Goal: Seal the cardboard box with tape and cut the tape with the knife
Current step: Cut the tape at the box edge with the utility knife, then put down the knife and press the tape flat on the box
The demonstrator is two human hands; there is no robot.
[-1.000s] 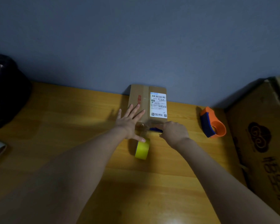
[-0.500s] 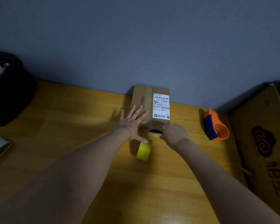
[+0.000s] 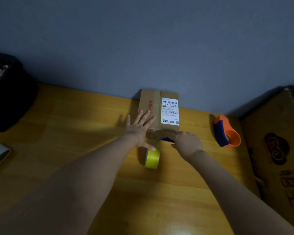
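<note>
Cardboard box (image 3: 153, 106) lies flat on the wooden table (image 3: 75, 133), far edge against the blue-grey wall (image 3: 143, 39). White shipping label (image 3: 170, 111) on the right half of its top; red printed characters on the left half. A strip of clear tape (image 3: 159, 133) runs across the near end of the box.

Left hand (image 3: 139, 131): palm down, fingers spread wide and flat, pressing on the near left part of the box top. Thumb extends toward the near side, its tip touching the top of the yellow tape roll (image 3: 152, 158). The hand encloses nothing.

Yellow tape roll stands on edge on the table, just near of the box, between the two forearms.

Right hand (image 3: 187, 143): closed in a grip on the knife (image 3: 167, 139), of which only a blue part shows, protruding left of the fist at the near right corner of the box. Blade not discernible.

Orange and blue tape dispenser (image 3: 226, 133) on the table, right of the box, apart from it. Large brown carton (image 3: 278, 150) at far right. Dark container (image 3: 8, 95) at far left.
</note>
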